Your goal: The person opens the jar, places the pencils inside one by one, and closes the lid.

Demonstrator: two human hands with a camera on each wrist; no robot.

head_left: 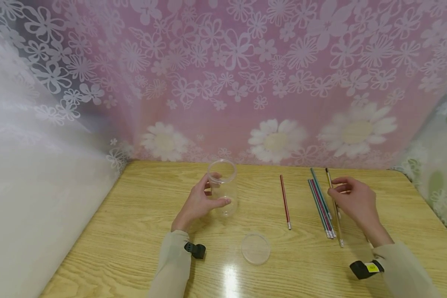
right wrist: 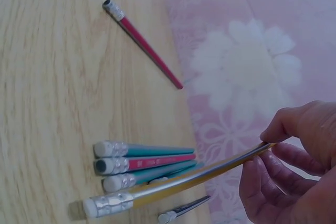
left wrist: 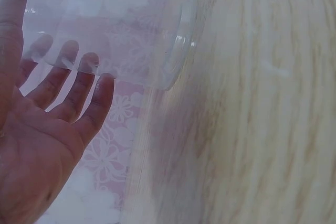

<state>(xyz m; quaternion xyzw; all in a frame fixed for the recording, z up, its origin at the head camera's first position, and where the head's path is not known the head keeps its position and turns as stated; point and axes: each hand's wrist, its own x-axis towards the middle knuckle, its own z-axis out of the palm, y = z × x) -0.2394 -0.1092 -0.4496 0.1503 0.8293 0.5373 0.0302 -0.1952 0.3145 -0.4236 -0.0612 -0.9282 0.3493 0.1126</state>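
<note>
My left hand (head_left: pixel 201 200) grips a clear plastic jar (head_left: pixel 223 188) from its left side, thumb across the front and fingers behind. In the left wrist view, the fingertips touch the jar's transparent wall (left wrist: pixel 131 35). A yellow pencil (right wrist: pixel 178 183) with a white eraser is pinched between the thumb and fingers of my right hand (head_left: pixel 355 200). Its eraser end points toward me. Just left of it lie several teal and red pencils (head_left: pixel 322 209), side by side, with a dark pencil (right wrist: pixel 191 206) on the other side. One red pencil (head_left: pixel 285 203) lies apart, between jar and group.
A round clear lid (head_left: pixel 255 248) lies flat on the wooden table (head_left: pixel 134 248), in front of the jar. Behind the table hangs a pink flowered curtain (head_left: pixel 208 103); pale sheets hang at the left and right sides.
</note>
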